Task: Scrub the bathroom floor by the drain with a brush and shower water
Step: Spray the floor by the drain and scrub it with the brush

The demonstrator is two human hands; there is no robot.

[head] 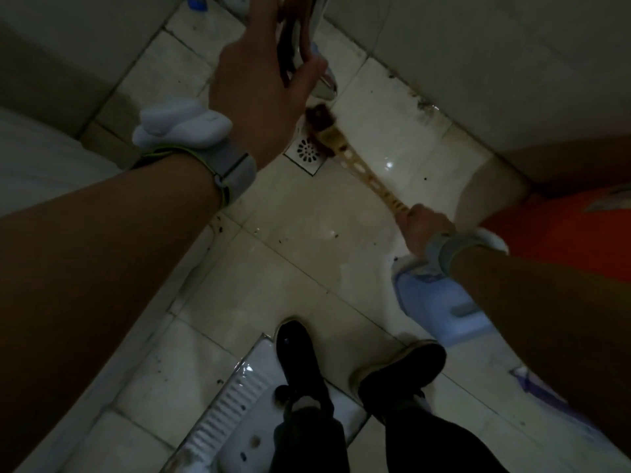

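My right hand (421,230) grips the end of a long yellow perforated brush handle (367,175). Its dark brown brush head (319,122) rests on the wet tiled floor at the upper right edge of the square metal drain (305,152). My left hand (263,87) is raised above the drain, fingers wrapped around a chrome shower head (300,39) whose lower end (326,87) points down toward the brush head. Whether water is flowing cannot be told. Both wrists carry grey bands.
An orange bucket (563,237) stands at the right wall, with a light blue slipper (440,302) beside it. My two dark shoes (348,367) stand near a white squat toilet pan (235,414) at the bottom. Tiled walls close in left and top right.
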